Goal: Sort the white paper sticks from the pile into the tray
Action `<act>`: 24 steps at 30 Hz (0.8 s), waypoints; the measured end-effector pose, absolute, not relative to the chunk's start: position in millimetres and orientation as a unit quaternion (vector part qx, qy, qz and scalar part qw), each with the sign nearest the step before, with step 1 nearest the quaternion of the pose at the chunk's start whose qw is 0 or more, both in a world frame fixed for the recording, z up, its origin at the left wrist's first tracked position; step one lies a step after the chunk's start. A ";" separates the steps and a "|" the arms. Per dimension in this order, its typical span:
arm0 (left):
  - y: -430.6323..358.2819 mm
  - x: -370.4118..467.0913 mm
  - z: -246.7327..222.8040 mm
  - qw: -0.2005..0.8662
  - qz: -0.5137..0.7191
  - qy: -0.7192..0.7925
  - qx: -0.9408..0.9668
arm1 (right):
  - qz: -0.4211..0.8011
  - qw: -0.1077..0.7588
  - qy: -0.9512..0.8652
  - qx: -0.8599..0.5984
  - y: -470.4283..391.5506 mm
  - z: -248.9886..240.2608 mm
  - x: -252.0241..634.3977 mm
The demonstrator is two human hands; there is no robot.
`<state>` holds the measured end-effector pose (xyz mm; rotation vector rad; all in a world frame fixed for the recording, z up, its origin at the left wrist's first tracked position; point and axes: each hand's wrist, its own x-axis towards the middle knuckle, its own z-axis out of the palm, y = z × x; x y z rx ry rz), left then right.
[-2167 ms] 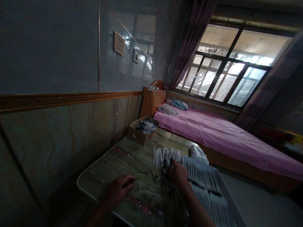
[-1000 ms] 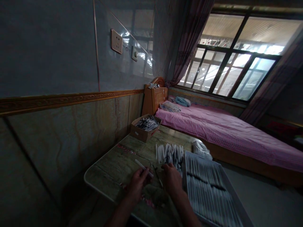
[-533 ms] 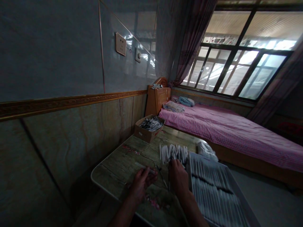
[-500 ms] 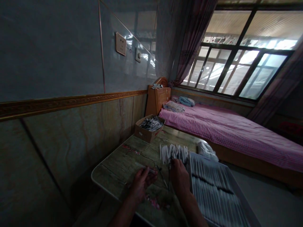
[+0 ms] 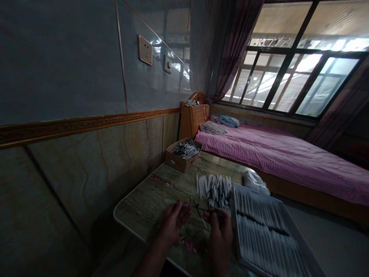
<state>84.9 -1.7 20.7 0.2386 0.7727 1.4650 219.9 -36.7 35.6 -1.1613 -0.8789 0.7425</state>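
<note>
Over the near part of the table, my left hand [image 5: 175, 217] pinches a small pale tube-like piece [image 5: 184, 205] between thumb and fingers. Facing it, my right hand [image 5: 219, 227] is closed on a slim white pen-like stick [image 5: 221, 212], whose dark thin end points toward my left hand. On the tabletop between the hands lie thin dark sticks [image 5: 198, 211], too blurred to name. Just beyond my right hand is a pile of white pen-like sticks [image 5: 215, 186] with dark ends. To its right stands a shallow tray [image 5: 236, 234] filled with rows of similar white sticks.
A cardboard box [image 5: 175, 163] of loose dark and white sticks stands at the table's far left corner, by the wall. A crumpled plastic bag [image 5: 256, 182] lies behind the tray. Beyond the table [image 5: 138, 204] is a bed [image 5: 276, 157] with a pink checked cover.
My right hand has come back from the pile toward me, now with a white pen-like stick in it pointing at my left hand. The left hand has hardly moved.
</note>
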 end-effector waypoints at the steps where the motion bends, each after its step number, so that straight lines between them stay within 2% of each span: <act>1: -1.5 84.6 21.3 0.670 0.649 0.346 0.102 | 0.334 0.682 -0.392 -0.519 -37.2 35.5 219.8; 14: -4.6 82.8 20.6 0.677 0.642 0.343 0.111 | 0.333 0.655 -0.412 -0.540 -39.8 23.1 210.5; 21: -5.6 78.7 22.5 0.686 0.652 0.316 0.076 | 0.248 0.519 -0.608 -0.546 -30.7 26.0 217.2; 24: -4.3 75.0 24.8 0.694 0.654 0.300 0.019 | 0.169 0.419 -0.667 -0.592 -19.3 40.1 225.0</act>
